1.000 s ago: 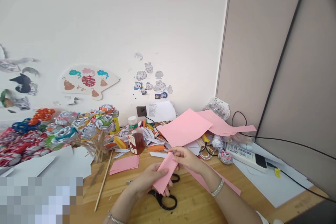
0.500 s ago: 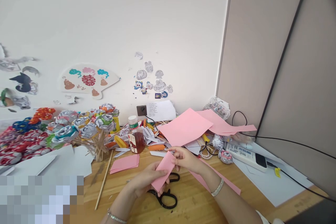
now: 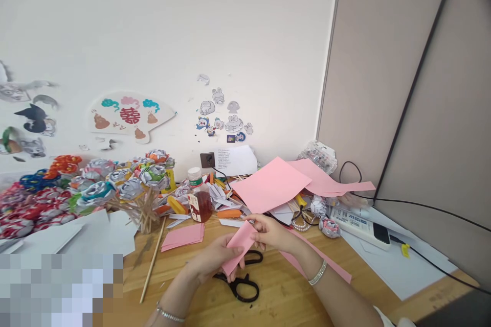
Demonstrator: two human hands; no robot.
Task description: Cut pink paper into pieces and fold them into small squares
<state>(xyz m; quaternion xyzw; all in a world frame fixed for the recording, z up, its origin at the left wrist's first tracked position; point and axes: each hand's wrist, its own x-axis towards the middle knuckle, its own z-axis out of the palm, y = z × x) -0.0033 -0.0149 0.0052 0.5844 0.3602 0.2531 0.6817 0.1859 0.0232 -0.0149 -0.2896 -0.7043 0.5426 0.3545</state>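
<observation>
Far left: paper flowers [image 3: 95,186] on sticks, heaped against the wall, finished as far as can be seen. Beside them, white sheets [image 3: 92,230] and a loose stick [image 3: 152,260] on the table [image 3: 284,301]. Left of centre: stack of small pink squares [image 3: 182,236], cut and flat, not yet folded; behind it, bottle [image 3: 199,203] with white cap.

Centre: left hand [image 3: 213,260] closed on the lower end of a pink strip [image 3: 238,247], thumb on top. Right hand [image 3: 273,232] pinching the upper end, fingertips together. Strip held just above the table, tilted, lower left to upper right, apparently folded double along its length; further creases cannot be told. Directly beneath: black scissors [image 3: 241,283], lying idle.

Right of centre: a long pink offcut [image 3: 322,263] under the right forearm; large pink sheets [image 3: 276,184] uncut, propped on clutter behind. Far right: white device [image 3: 358,225] and black cable [image 3: 429,209].

Judged stage: cutting partly done, folding of one piece under way, most pink paper unworked.
</observation>
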